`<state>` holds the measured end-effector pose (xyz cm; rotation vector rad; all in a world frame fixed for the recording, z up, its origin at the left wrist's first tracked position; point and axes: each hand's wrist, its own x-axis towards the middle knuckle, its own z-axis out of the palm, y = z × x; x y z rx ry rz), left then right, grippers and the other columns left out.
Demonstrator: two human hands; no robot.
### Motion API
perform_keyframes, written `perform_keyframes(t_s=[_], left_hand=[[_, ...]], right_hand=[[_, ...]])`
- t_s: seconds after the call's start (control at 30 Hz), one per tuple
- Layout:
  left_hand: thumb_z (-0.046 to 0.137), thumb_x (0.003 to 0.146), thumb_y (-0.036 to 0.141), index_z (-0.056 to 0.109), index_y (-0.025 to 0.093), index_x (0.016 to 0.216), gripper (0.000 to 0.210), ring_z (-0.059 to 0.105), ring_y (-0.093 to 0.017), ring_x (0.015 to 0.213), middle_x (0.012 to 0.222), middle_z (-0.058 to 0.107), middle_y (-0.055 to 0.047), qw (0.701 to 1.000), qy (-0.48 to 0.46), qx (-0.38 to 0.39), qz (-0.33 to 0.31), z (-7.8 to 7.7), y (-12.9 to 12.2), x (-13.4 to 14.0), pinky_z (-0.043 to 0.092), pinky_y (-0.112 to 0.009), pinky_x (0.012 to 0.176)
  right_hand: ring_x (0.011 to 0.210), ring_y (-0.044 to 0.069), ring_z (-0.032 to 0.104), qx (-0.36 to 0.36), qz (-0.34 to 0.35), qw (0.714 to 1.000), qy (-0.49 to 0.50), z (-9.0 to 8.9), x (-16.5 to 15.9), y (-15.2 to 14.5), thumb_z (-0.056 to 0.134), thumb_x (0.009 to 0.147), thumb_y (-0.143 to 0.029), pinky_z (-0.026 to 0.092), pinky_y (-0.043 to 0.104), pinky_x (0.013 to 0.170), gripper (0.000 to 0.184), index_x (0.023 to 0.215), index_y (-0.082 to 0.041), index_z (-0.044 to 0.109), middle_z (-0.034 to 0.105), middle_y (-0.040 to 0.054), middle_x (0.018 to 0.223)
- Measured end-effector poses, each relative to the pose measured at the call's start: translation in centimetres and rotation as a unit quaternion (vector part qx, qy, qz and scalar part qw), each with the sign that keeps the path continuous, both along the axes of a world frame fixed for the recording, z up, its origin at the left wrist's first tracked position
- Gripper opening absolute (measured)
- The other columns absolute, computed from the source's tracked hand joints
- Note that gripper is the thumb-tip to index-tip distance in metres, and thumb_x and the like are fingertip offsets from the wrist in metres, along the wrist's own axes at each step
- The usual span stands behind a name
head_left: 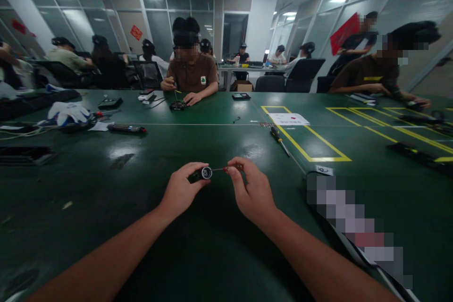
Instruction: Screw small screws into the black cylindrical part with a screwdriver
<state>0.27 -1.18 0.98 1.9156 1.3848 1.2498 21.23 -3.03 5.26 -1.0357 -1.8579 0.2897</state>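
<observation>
Held by its sides in my left hand [184,186] is a small dark cylindrical part [206,173] with a pale ring around its round open end. My fingers cover much of its body, so its exact kind does not show. Opposite it, my right hand [251,184] is closed around the reddish handle of a small screwdriver [226,169]. Its thin shaft points left, and the tip reaches the edge of the ringed end; whether it touches is too small to tell. Both hands are above the green table [141,226].
A yellow-black screwdriver [279,140] lies beyond my right hand, near yellow tape outlines and a paper sheet [289,119]. To the left are white gloves [69,113] and a dark pen-shaped tool [126,129]. A long black-edged object [332,226] lies at right. Co-workers sit across.
</observation>
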Motion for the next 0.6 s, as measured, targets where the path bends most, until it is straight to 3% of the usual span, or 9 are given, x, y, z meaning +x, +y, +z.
perform_keyframes(t_s=[0.6], left_hand=[[0.076,0.080,0.022,0.074,0.025,0.112,0.032,0.068,-0.025,0.111,0.118,0.073,-0.005,1.000,-0.003,-0.003,-0.004,-0.04,-0.06,-0.04,0.050,-0.046,0.105]], right_hand=[[0.087,0.021,0.071,-0.024,0.003,0.999,0.022,-0.40,0.10,-0.09,0.048,0.103,-0.030,0.050,0.033,0.078,0.016,0.109,-0.022,0.061,0.074,0.0062,0.095]])
